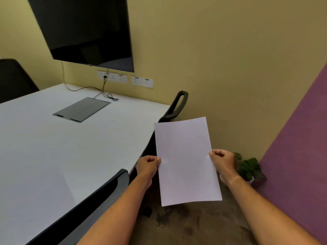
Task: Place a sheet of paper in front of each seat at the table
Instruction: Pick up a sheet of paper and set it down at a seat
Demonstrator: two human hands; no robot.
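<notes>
A white sheet of paper [186,161] hangs in the air to the right of the white table [53,147], above the floor. My left hand [147,165] pinches its left edge and my right hand [223,161] pinches its right edge. Whether it is one sheet or a thin stack I cannot tell. A faint pale sheet [35,197] appears to lie on the near left of the table. One black chair [177,106] stands at the table's right side near the wall, and another chair [99,204] stands tucked in at the near edge.
A grey cable flap [81,109] is set into the table's middle, with cables running to wall sockets [123,79]. A dark screen [85,30] hangs on the yellow wall. A third chair [14,78] is at far left. A small potted plant [247,167] sits on the floor by a purple panel.
</notes>
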